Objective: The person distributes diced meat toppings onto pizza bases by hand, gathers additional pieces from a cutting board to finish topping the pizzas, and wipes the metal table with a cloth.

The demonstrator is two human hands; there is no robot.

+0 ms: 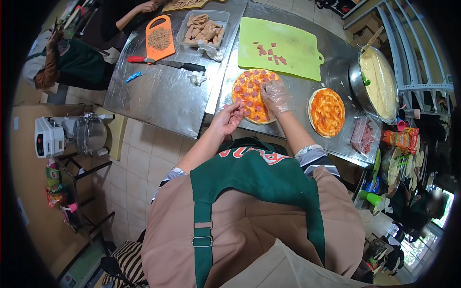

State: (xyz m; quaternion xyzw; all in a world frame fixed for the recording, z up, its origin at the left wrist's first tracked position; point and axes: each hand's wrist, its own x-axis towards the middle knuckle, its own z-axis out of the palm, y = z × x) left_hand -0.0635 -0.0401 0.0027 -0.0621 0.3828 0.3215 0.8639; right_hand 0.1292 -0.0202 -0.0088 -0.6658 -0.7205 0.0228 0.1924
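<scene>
Fingers of the gloved right hand (275, 97) spread flat on the round pizza (254, 95); the bare left hand (229, 118) pinches something small at its near edge.

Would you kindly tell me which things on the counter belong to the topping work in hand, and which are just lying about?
In hand:
- left hand, bare, at the pizza's edge
- right hand, gloved, on the topped pizza
- pink cubes on the green board
- sauced base

Lying about:
- knife
- orange board
- tub of strips
- large bowl
</scene>
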